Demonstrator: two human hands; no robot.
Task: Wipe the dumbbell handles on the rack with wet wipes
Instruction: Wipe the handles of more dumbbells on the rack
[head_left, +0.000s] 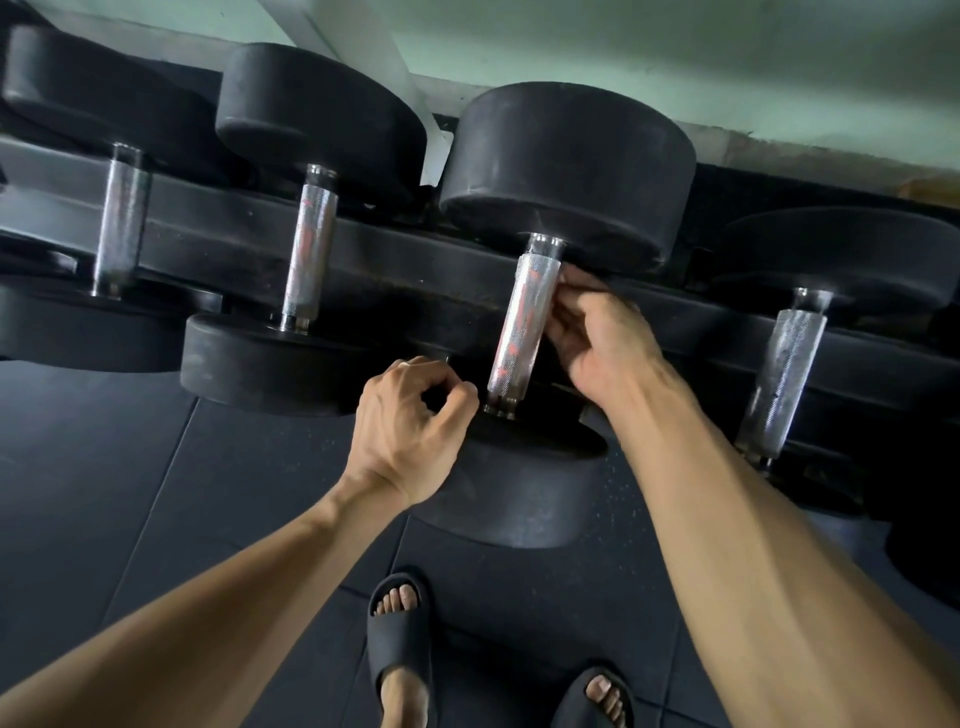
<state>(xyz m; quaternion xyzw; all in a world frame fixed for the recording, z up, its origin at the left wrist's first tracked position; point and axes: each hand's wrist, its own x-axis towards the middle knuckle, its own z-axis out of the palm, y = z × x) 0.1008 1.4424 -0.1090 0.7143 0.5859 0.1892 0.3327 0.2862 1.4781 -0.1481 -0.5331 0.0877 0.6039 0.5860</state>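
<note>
four dumbbell handles show along the rack (395, 260), and the one that matters is the third handle (522, 332), sitting right between the two hands. its long axis runs away from the person and leans a bit rightward at the far end, from the near collar by the left hand up to the far head (566, 176).

right hand (597, 338) is the closer one for sure, fingers curled against the right flank of that handle at its upper half, touching it. can't honestly see a wipe in there, the fingers hide whatever's tucked between them and the metal, so no idea if it's wiping or just gripping. left hand (410, 415) is just off the near end of the handle on its left side, fingers pinched together like it's holding something small, but i can't make out what. it doesn't seem to touch the steel.

so my read: any stroke has to run along that axis, near collar to far collar, and the right hand is already placed for it.

further out, the second handle (309, 247) lies well left of the left hand, the first handle (120, 218) further left again, and the fourth handle (782, 374) is out past the right forearm. all lie roughly parallel. sandals (400, 639) on the floor mat (156, 493) below the wrists.
</note>
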